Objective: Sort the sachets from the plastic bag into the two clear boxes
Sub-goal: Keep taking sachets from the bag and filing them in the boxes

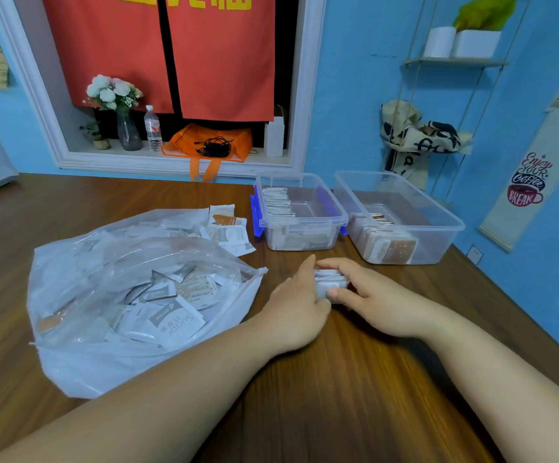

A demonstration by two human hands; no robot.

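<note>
A person is working at a brown wooden desk (338, 412), seen from their own head, and is squaring up a small stack of white sachets (331, 283) between both hands near the middle of the desk. The right hand (371, 295) is gripping the stack, its fingers (336, 262) curling over the top and its thumb pressing the near end. The left hand (296, 309) is lying against the stack's left side with its fingers fairly straight; its thumb is hidden. To the left, a large clear plastic bag (81, 369) is lying open and holding many more sachets, mostly white, one printed "Sugar". A few loose sachets (229, 228) are resting on the desk just beyond the bag. At the far side, two clear boxes are standing side by side. The left box (305, 243), with blue clips, is holding rows of white sachets, and the right box (438, 242) is holding brown-and-white ones at its near end. Both boxes are looking only partly filled, so the sorting is appearing well under way but far from finished. The held stack is probably heading for the left box.
</note>
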